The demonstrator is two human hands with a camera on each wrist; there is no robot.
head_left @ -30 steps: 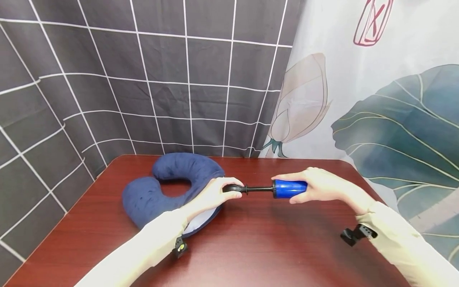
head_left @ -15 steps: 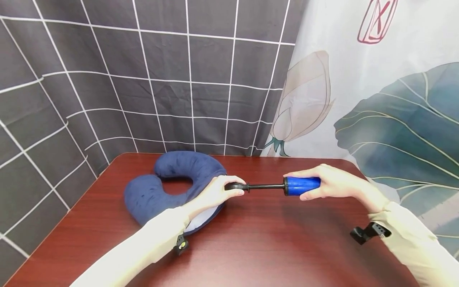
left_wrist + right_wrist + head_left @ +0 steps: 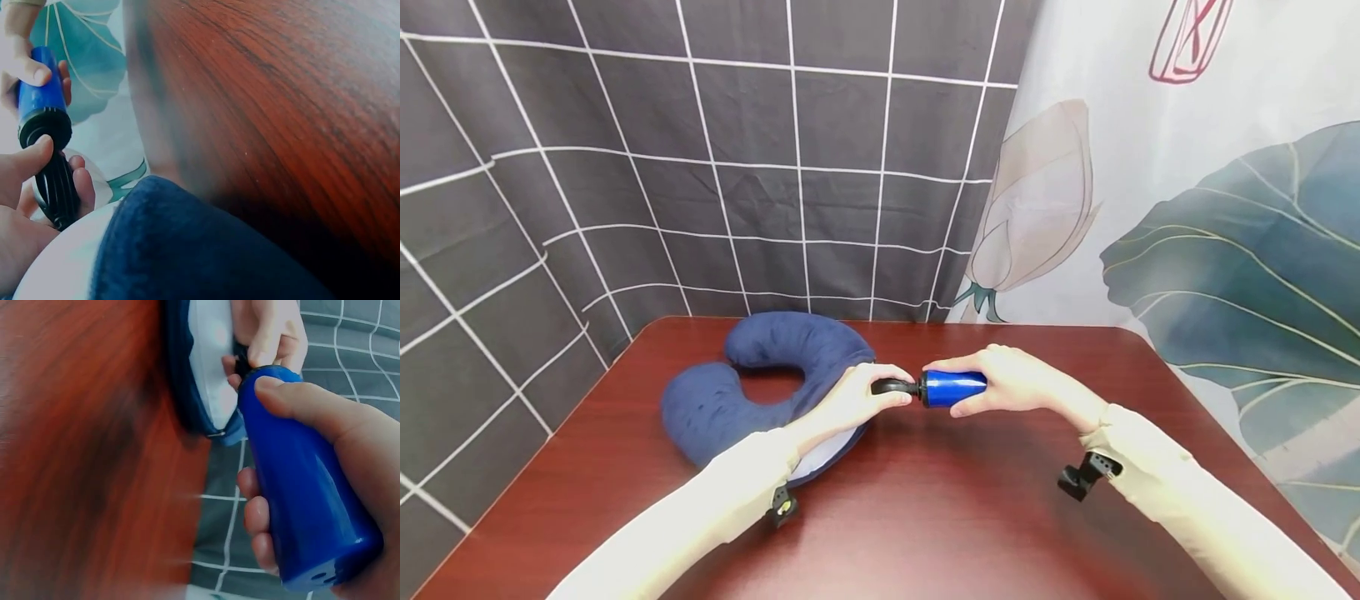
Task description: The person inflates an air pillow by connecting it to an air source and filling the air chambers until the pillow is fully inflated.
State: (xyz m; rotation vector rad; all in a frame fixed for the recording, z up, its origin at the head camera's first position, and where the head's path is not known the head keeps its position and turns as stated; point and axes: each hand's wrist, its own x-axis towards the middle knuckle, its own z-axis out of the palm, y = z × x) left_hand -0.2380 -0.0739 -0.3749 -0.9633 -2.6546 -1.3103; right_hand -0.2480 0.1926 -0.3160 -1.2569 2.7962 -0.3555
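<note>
A hand air pump with a blue barrel (image 3: 953, 389) and a black handle (image 3: 56, 187) is held level above the table between both hands. My left hand (image 3: 857, 398) grips the black handle, thumb on one side and fingers on the other. Around the blue barrel curls my right hand (image 3: 1011, 381); the right wrist view shows its thumb lying along the barrel (image 3: 300, 481). Handle and barrel sit close together, with the rod between them hidden. A navy U-shaped neck pillow (image 3: 703, 408) lies beneath and beside my left forearm, its white inner part (image 3: 212, 362) showing at the side.
The reddish-brown wooden table (image 3: 925, 517) carries the pillow on its left half. Behind it hangs a dark grid-patterned curtain (image 3: 835, 200), and on the right a white curtain with a leaf print (image 3: 1247, 267). Small black cameras are strapped at both wrists.
My right hand first drew the blue barrel away to the right, lengthening the exposed rod, then pushed it back left against the handle. My left hand stayed nearly still on the handle.
</note>
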